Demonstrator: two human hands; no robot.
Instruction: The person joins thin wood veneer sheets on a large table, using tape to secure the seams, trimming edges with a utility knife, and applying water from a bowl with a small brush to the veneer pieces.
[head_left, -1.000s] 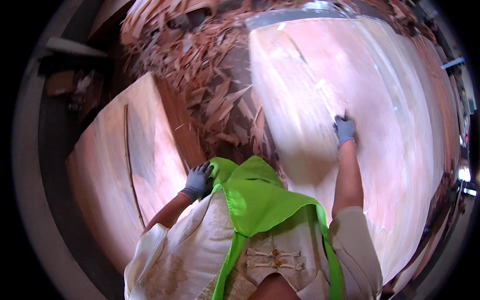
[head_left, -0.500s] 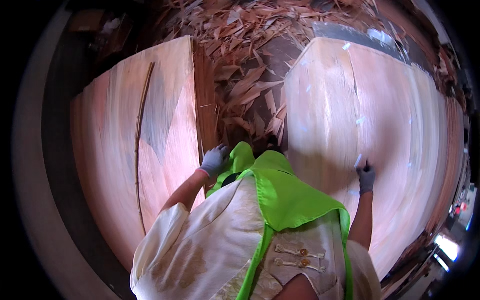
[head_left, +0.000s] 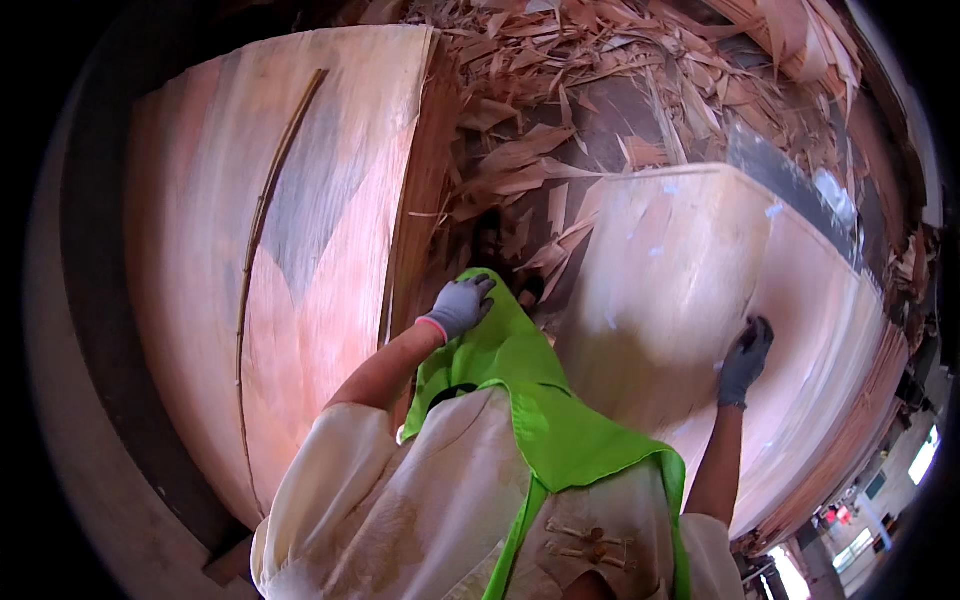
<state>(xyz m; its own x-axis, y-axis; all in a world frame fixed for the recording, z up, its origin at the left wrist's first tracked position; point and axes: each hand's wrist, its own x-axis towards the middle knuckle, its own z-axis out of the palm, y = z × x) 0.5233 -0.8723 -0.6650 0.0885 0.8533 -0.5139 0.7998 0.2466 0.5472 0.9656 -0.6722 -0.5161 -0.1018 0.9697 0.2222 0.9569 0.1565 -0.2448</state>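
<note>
My left hand (head_left: 462, 304), in a grey glove with a pink-edged cuff, lies over the green apron (head_left: 490, 345) at my front, its fingers loosely extended and holding nothing I can see. My right hand (head_left: 743, 368), in a darker-looking grey glove, is over the right-hand stack of wood veneer sheets (head_left: 650, 260). Its fingers are curled inward, and anything inside them is hidden. Small pale tape pieces (head_left: 773, 211) dot that stack's top sheet. On the left stands another veneer stack (head_left: 350, 190), with a long thin stick (head_left: 262, 205) lying along it.
Torn veneer scraps (head_left: 530, 150) cover much of the floor between and beyond the stacks. A dark flat panel (head_left: 790, 185) with a whitish crumpled piece (head_left: 834, 196) on it lies past the right stack. My feet (head_left: 487, 232) show in the gap between the stacks.
My view has shifted, so the right stack sits lower and its far edge looks more tilted. My right hand's fingers have curled in more. My left hand has come further over the apron.
</note>
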